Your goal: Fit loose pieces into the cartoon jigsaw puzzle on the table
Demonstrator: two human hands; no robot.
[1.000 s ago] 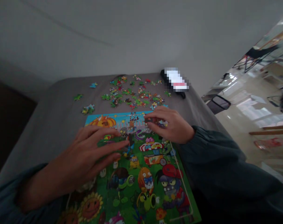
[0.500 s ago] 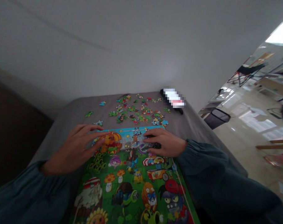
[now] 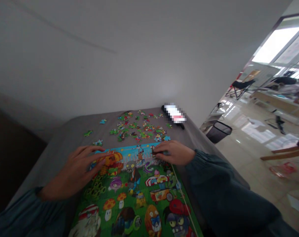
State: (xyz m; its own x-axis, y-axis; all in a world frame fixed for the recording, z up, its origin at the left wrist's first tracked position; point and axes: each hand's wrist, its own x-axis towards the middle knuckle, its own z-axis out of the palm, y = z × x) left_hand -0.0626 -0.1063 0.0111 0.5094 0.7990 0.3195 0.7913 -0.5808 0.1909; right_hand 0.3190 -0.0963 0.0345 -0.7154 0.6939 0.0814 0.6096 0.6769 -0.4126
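Note:
A colourful picture board (image 3: 129,191) with cartoon plants and zombies lies in front of me. My left hand (image 3: 71,169) rests at its upper left corner, fingers stretched out over the printed pumpkin, holding nothing I can see. At the upper right edge of the board is my right hand (image 3: 175,153), thumb and fingers drawn together low over the picture. Whatever lies between those fingertips is hidden. Loose jigsaw pieces (image 3: 133,125) are scattered just beyond the board, with a blue piece (image 3: 166,138) close to my right hand.
A phone (image 3: 174,113) with a lit, blurred-out screen leans on a dark stand at the back right of the grey cloth-covered table (image 3: 65,131). A pale wall rises behind it. To the right, a mesh bin (image 3: 218,131) and a folding chair (image 3: 240,86) stand on the floor.
The view has shifted, so the board and table sit lower and further left. My right hand's spread fingers have drawn together near the upper right edge; my left hand stays at the left corner.

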